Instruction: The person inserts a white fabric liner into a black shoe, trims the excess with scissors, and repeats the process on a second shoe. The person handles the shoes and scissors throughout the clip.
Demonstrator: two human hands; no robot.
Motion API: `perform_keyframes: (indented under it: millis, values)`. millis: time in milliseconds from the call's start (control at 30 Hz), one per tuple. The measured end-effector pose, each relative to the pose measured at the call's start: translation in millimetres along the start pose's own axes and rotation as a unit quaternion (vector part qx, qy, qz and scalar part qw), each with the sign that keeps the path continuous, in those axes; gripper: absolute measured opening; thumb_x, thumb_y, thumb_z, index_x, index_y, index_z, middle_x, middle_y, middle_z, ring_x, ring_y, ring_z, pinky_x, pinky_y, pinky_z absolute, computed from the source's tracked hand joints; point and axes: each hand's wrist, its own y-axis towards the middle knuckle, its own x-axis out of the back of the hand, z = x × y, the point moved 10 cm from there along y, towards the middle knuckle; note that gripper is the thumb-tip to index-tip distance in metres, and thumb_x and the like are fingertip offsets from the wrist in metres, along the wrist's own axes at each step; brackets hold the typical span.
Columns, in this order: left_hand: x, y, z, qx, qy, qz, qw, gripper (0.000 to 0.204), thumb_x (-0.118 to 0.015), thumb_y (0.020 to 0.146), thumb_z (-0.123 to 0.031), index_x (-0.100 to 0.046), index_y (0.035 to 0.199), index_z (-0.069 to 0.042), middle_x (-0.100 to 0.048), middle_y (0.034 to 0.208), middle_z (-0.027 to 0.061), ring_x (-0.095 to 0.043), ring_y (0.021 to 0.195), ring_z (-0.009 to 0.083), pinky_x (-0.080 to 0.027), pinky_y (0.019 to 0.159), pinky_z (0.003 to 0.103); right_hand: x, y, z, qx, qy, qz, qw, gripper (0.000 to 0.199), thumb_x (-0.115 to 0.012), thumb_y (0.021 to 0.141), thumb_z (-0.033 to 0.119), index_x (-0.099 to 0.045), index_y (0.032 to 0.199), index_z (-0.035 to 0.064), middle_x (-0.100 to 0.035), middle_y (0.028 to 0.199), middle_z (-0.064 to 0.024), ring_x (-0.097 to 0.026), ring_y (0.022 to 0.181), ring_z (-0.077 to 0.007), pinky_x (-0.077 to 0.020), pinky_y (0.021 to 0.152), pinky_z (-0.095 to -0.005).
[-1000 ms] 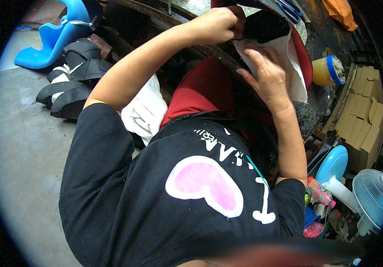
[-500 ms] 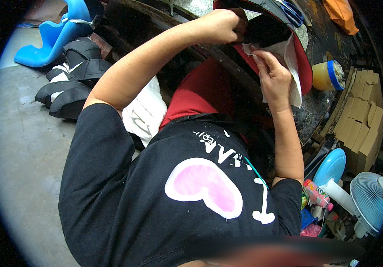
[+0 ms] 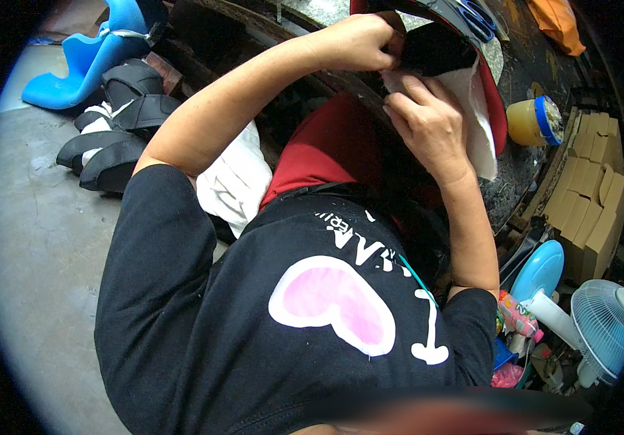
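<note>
A curved piece with a red outer edge (image 3: 499, 119) and a black inside (image 3: 436, 49) stands before me at the top of the view. White cloth (image 3: 481, 148) lies along its inner side, with a loose end hanging down. My left hand (image 3: 365, 42) is closed on the dark edge at the piece's left. Just right of it, my right hand (image 3: 431, 123) presses its bent fingers onto the upper part of the white cloth. Its fingertips are partly hidden, and it looks closed on the cloth.
Blue-handled scissors (image 3: 477, 20) lie behind the piece. A jar with a blue rim (image 3: 535, 122) stands to the right, near cardboard boxes (image 3: 591, 188) and a fan (image 3: 603, 322). Black curved pieces (image 3: 127, 130) and a blue plastic object (image 3: 83, 72) are at the left.
My right hand has moved up and left along the white cloth, and its back now faces up more. My left hand has kept its hold almost in place.
</note>
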Motion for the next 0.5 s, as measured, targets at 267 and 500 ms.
perform_keyframes:
  millis: [267, 500]
  values:
    - [11, -21, -29, -0.106, -0.041, -0.046, 0.993, 0.024, -0.071, 0.079, -0.007, -0.07, 0.102, -0.004, -0.057, 0.123, 0.018, -0.056, 0.117, 0.034, -0.047, 0.101, 0.04, 10, -13, -27, -0.008, 0.245, -0.019, 0.969, 0.01, -0.07, 0.085, 0.013, -0.068, 0.093, 0.0076, -0.067, 0.101, -0.0085, -0.065, 0.092, -0.0275, -0.0527, 0.083, -0.0339]
    - [8, -54, -59, -0.174, 0.083, -0.092, 0.977, 0.026, -0.072, 0.078, -0.009, -0.07, 0.104, -0.006, -0.059, 0.119, 0.0134, -0.06, 0.111, 0.0334, -0.053, 0.092, 0.039, 26, -29, -53, -0.071, 0.241, -0.176, 0.952, 0.033, -0.062, 0.086, -0.001, -0.058, 0.119, 0.0053, -0.066, 0.116, -0.0135, -0.067, 0.098, -0.0241, -0.0526, 0.086, -0.0327]
